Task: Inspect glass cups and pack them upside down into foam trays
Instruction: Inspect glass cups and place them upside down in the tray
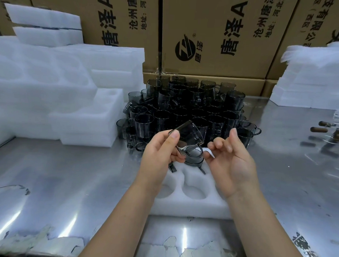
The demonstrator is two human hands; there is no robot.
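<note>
Now my left grip (pixel 158 156) pinches a tilted glass cup (pixel 191 133) for inspection above the foam tray (pixel 200 206), right grip (pixel 232 165) released alongside.

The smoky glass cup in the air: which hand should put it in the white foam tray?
Left. The left hand pinches the smoky grey glass cup above the white foam tray; the right hand is open beside it.

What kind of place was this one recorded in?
Most likely a packing bench in a glassware factory or warehouse: a pile of dark glass cups on a steel table, stacks of white foam trays alongside, and printed shipping cartons behind.
</note>
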